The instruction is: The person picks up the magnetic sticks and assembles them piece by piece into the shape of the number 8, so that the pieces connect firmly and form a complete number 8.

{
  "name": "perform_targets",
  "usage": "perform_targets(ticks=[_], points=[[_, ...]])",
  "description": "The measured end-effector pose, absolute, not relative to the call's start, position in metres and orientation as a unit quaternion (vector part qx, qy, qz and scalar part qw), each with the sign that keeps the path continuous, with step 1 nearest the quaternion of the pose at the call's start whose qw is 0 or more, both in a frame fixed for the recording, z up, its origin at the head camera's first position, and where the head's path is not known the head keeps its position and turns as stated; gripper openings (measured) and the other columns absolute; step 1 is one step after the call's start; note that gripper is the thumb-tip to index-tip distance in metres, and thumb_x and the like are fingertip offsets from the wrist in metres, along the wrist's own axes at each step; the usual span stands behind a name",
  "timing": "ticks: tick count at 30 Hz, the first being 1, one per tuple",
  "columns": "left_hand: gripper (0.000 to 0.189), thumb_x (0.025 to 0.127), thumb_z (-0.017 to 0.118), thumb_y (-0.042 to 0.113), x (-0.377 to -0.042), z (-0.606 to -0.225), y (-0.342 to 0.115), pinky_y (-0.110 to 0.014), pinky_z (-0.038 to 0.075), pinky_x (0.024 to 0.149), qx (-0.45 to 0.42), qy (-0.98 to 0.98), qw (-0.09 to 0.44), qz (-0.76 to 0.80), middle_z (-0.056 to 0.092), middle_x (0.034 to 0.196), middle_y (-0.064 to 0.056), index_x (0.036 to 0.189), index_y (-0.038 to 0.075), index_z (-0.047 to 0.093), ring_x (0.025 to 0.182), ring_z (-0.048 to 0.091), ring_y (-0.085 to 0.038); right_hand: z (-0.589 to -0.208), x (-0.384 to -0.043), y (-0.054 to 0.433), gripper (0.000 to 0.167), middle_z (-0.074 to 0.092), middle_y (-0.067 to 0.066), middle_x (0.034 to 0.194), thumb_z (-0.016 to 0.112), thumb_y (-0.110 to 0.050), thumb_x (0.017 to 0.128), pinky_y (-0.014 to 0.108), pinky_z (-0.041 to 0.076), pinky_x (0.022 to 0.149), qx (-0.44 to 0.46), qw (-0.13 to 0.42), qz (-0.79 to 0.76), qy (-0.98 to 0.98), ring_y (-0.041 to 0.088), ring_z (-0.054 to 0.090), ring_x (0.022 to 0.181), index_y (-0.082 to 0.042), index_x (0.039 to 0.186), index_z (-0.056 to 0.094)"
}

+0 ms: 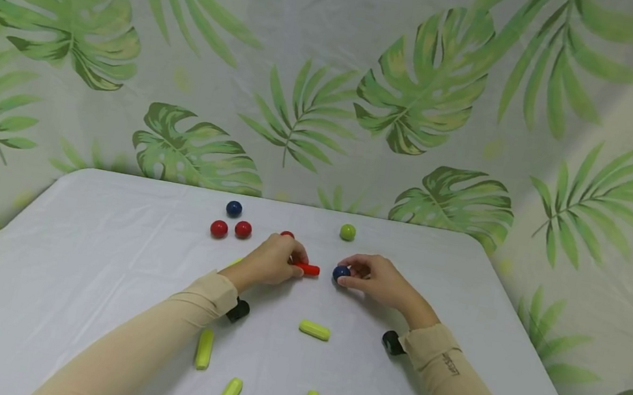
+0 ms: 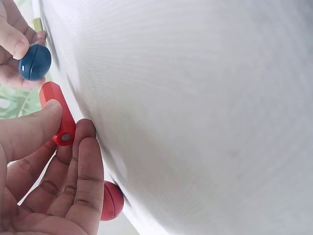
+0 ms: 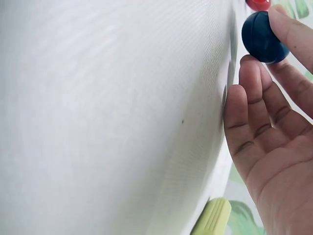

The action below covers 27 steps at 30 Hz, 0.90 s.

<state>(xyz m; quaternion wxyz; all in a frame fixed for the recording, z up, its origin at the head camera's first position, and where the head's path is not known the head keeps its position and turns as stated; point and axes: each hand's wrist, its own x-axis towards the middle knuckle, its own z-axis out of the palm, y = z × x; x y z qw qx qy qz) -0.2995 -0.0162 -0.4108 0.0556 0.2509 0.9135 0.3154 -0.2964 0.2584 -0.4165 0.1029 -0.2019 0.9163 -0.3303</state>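
Red stick (image 1: 310, 270) and blue ball (image 1: 341, 274) sit toward the twelve o'clock side of the surface (image 1: 97, 246), the ball at the stick's three o'clock, near it but apart. The step in hand, as I judge it, is holding the two in line with each other. To do it well, hold the stick level with its three o'clock end bare, grip the ball by its sides so that its nine o'clock face is free, and mind the red ball (image 2: 113, 201) just beside the left hand (image 1: 274, 260), at about eleven o'clock from the stick. A light pinch should do, since a hard squeeze could make the round ball slip. The left fingers are clamped on the stick, the thumb pressed along one side; the outer fingers are spread a little from the thumb and hold nothing. The right hand (image 1: 380, 281) pinches the ball between thumb and fingertips, the gap just the ball's width, with its remaining fingers extended beneath. Whether stick or ball touches the surface I cannot tell. A yellow stick (image 1: 314, 330) lies at six o'clock, ungripped.
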Motion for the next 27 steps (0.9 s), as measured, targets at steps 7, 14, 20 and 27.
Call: perform_targets(ticks=[7, 14, 20, 27], points=[[0.011, 0.093, 0.083, 0.008, -0.304, -0.413, -0.015, -0.032, 0.055, 0.085, 0.253, 0.914, 0.054, 0.311, 0.077, 0.098, -0.004, 0.104, 0.008, 0.081, 0.087, 0.061, -0.016, -0.417, -0.300, 0.252, 0.037, 0.068, 0.004, 0.102, 0.079, -0.032, 0.099, 0.031, 0.051, 0.078, -0.196, 0.101, -0.333, 0.917, 0.017, 0.060, 0.090, -0.010, 0.128, 0.075], [0.010, 0.094, 0.082, 0.008, -0.309, -0.416, -0.013, -0.034, 0.055, 0.089, 0.257, 0.913, 0.060, 0.312, 0.076, 0.098, -0.004, 0.104, 0.007, 0.080, 0.089, 0.061, -0.017, -0.418, -0.301, 0.248, 0.036, 0.069, 0.003, 0.100, 0.080, -0.032, 0.099, 0.029, 0.051, 0.076, -0.193, 0.099, -0.329, 0.919, 0.016, 0.060, 0.088, -0.010, 0.127, 0.075], [0.009, 0.094, 0.082, 0.008, -0.311, -0.417, -0.011, -0.034, 0.055, 0.089, 0.263, 0.912, 0.056, 0.310, 0.075, 0.094, -0.004, 0.102, 0.007, 0.080, 0.088, 0.062, -0.016, -0.417, -0.302, 0.245, 0.035, 0.067, 0.003, 0.097, 0.081, -0.031, 0.098, 0.028, 0.049, 0.075, -0.198, 0.097, -0.327, 0.919, 0.016, 0.059, 0.085, -0.010, 0.125, 0.075], [0.009, 0.093, 0.083, 0.007, -0.311, -0.416, -0.009, -0.031, 0.051, 0.083, 0.265, 0.910, 0.048, 0.315, 0.073, 0.090, -0.003, 0.102, 0.007, 0.080, 0.085, 0.060, -0.016, -0.417, -0.304, 0.241, 0.035, 0.067, 0.003, 0.093, 0.082, -0.031, 0.097, 0.027, 0.048, 0.074, -0.217, 0.089, -0.324, 0.916, 0.013, 0.058, 0.081, -0.008, 0.123, 0.075]])
